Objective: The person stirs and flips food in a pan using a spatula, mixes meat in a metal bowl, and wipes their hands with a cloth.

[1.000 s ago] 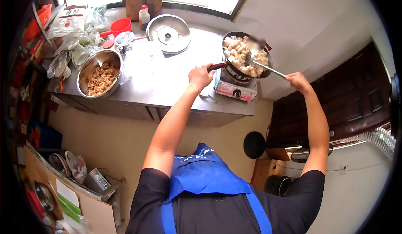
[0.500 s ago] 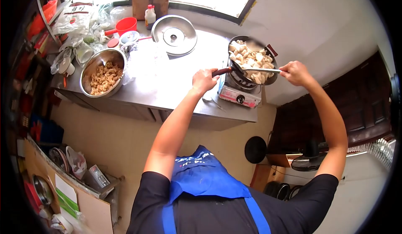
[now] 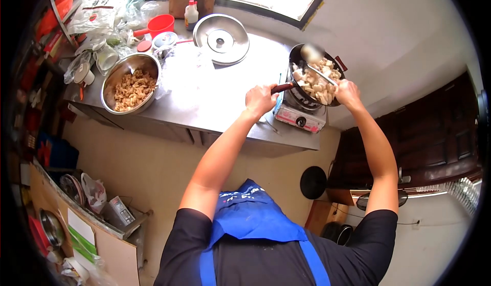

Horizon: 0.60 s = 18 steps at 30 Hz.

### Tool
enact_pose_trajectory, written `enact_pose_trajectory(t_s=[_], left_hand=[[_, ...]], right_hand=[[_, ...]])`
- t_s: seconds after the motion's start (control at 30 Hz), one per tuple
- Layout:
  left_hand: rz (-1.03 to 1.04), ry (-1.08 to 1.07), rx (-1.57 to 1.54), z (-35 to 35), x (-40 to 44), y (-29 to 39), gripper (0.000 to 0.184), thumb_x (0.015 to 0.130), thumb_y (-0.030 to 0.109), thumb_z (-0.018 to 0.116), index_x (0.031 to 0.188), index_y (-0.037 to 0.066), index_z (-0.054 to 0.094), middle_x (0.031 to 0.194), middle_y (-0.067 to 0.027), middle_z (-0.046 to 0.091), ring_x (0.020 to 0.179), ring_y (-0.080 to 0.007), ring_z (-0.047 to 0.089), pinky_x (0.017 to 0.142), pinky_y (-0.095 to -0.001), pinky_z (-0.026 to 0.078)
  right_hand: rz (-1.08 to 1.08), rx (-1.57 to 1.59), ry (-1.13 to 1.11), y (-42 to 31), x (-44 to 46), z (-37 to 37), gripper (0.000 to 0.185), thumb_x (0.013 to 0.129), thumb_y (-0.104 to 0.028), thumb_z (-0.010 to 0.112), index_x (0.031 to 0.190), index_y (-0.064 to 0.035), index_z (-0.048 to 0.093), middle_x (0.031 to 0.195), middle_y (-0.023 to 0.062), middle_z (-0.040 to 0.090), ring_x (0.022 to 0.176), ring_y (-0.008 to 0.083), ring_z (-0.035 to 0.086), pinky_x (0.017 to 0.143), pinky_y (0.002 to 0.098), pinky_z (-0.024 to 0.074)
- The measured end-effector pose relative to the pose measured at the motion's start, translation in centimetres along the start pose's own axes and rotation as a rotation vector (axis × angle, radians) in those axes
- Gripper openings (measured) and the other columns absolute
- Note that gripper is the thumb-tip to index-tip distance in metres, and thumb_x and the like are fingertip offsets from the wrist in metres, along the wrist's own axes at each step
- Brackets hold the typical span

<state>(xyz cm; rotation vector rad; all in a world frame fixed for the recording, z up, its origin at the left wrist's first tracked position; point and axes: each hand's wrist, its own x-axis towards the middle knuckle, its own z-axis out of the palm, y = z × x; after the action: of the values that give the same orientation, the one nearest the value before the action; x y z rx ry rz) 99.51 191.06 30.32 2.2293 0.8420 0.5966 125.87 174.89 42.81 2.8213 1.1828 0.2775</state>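
Observation:
A dark wok (image 3: 295, 56) full of pale, chunky pieces of food (image 3: 318, 87) sits on a portable gas stove (image 3: 299, 118). My left hand (image 3: 260, 101) is closed around the wok's brown handle (image 3: 282, 87). In my right hand (image 3: 348, 94), fingers wrapped round it, is the metal handle (image 3: 322, 75) of a ladle. Its rounded head (image 3: 312, 54) shows as a pale blur over the far side of the wok, above the food.
Left on the counter (image 3: 225, 94), a steel bowl (image 3: 106, 96) holds browned food pieces. A steel lid (image 3: 204, 33), a red dipper (image 3: 161, 24), a bottle (image 3: 191, 15) and plastic bags (image 3: 94, 17) lie further back. A wall (image 3: 388, 40) rises beside the stove.
My right hand has moved left and slightly down, closer over the wok. The ladle's head has swung from the near left side to the far side. My left hand keeps its grip.

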Motion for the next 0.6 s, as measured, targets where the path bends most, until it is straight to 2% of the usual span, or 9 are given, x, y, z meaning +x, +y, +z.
enact_pose_trajectory(t_s=[0.13, 0.2, 0.23, 0.3, 0.33, 0.4, 0.43, 0.5, 0.6], left_hand=[[-0.013, -0.004, 0.029, 0.0, 0.0, 0.3, 0.036, 0.091, 0.038, 0.068, 0.124, 0.024, 0.072, 0.098, -0.0144, 0.075, 0.092, -0.0348, 0.072, 0.082, -0.0457, 0.057], [0.004, -0.001, 0.031, 0.0, -0.2, 0.3, 0.037, 0.090, 0.038, 0.068, 0.124, 0.024, 0.072, 0.098, -0.0139, 0.075, 0.092, -0.0347, 0.072, 0.083, -0.0455, 0.057], [-0.013, -0.002, 0.037, 0.0, -0.3, 0.4, 0.037, 0.090, 0.039, 0.068, 0.124, 0.025, 0.072, 0.098, -0.0141, 0.075, 0.093, -0.0348, 0.072, 0.083, -0.0454, 0.057], [-0.029, 0.020, 0.051, 0.3, -0.1, 0.2, 0.037, 0.090, 0.039, 0.069, 0.124, 0.025, 0.072, 0.100, -0.0146, 0.075, 0.093, -0.0349, 0.072, 0.084, -0.0453, 0.056], [-0.023, 0.019, 0.053, 0.6, 0.0, 0.1, 0.037, 0.090, 0.039, 0.069, 0.124, 0.025, 0.072, 0.100, -0.0146, 0.075, 0.093, -0.0349, 0.072, 0.084, -0.0453, 0.056], [-0.037, 0.018, 0.072, 0.9, 0.2, -0.2, 0.040, 0.090, 0.043, 0.068, 0.127, 0.028, 0.071, 0.100, -0.0137, 0.075, 0.094, -0.0348, 0.072, 0.085, -0.0459, 0.056], [-0.004, 0.069, 0.095, 0.9, 0.1, -0.2, 0.039, 0.090, 0.043, 0.069, 0.126, 0.028, 0.071, 0.099, -0.0138, 0.075, 0.093, -0.0349, 0.072, 0.084, -0.0463, 0.056], [0.003, 0.056, 0.102, 0.9, 0.3, -0.2, 0.038, 0.089, 0.041, 0.070, 0.125, 0.027, 0.072, 0.100, -0.0139, 0.075, 0.093, -0.0345, 0.072, 0.084, -0.0456, 0.056], [0.019, 0.058, 0.123, 1.0, 0.2, -0.3, 0.037, 0.089, 0.038, 0.070, 0.123, 0.024, 0.072, 0.098, -0.0123, 0.075, 0.091, -0.0342, 0.072, 0.083, -0.0456, 0.056]], right_hand=[[0.048, 0.117, -0.016, 4.5, -0.7, 1.6, 0.023, 0.094, -0.028, 0.062, 0.101, -0.0135, 0.078, 0.092, 0.0154, 0.075, 0.094, 0.0386, 0.070, 0.083, 0.0460, 0.0555], [0.082, 0.247, -0.033, 6.0, -1.6, 2.0, 0.025, 0.094, -0.029, 0.063, 0.092, -0.0082, 0.076, 0.075, 0.0140, 0.070, 0.078, 0.0315, 0.070, 0.073, 0.0421, 0.0536], [0.092, 0.253, -0.031, 7.2, -2.0, 2.3, 0.025, 0.094, -0.029, 0.063, 0.092, -0.0082, 0.076, 0.075, 0.0140, 0.070, 0.078, 0.0315, 0.070, 0.073, 0.0421, 0.0536], [0.080, 0.396, -0.086, 9.4, -2.7, 2.6, 0.027, 0.097, -0.030, 0.061, 0.094, -0.0077, 0.075, 0.059, 0.0077, 0.056, 0.055, 0.0190, 0.056, 0.053, 0.0351, 0.0444], [0.084, 0.399, -0.083, 9.8, -3.3, 2.1, 0.027, 0.097, -0.030, 0.061, 0.094, -0.0077, 0.075, 0.059, 0.0077, 0.056, 0.055, 0.0190, 0.056, 0.053, 0.0351, 0.0444], [0.370, 0.723, -0.329, 10.1, -5.1, -0.6, 0.027, 0.102, -0.032, 0.058, 0.102, -0.0097, 0.073, 0.057, -0.0011, 0.044, 0.047, 0.0074, 0.036, 0.041, 0.0281, 0.0288], [0.373, 0.725, -0.325, 10.4, -5.5, -1.5, 0.027, 0.102, -0.032, 0.058, 0.102, -0.0097, 0.073, 0.057, -0.0011, 0.044, 0.047, 0.0074, 0.036, 0.041, 0.0281, 0.0288], [0.530, 0.871, -0.442, 11.3, -6.4, -3.1, 0.030, 0.105, -0.035, 0.056, 0.114, -0.0104, 0.070, 0.061, -0.0053, 0.044, 0.044, 0.0038, 0.028, 0.038, 0.0238, 0.0212], [0.501, 1.014, -0.570, 13.8, -7.1, -5.4, 0.034, 0.104, -0.036, 0.057, 0.115, -0.0060, 0.068, 0.064, -0.0045, 0.044, 0.046, 0.0044, 0.029, 0.041, 0.0242, 0.0248]])
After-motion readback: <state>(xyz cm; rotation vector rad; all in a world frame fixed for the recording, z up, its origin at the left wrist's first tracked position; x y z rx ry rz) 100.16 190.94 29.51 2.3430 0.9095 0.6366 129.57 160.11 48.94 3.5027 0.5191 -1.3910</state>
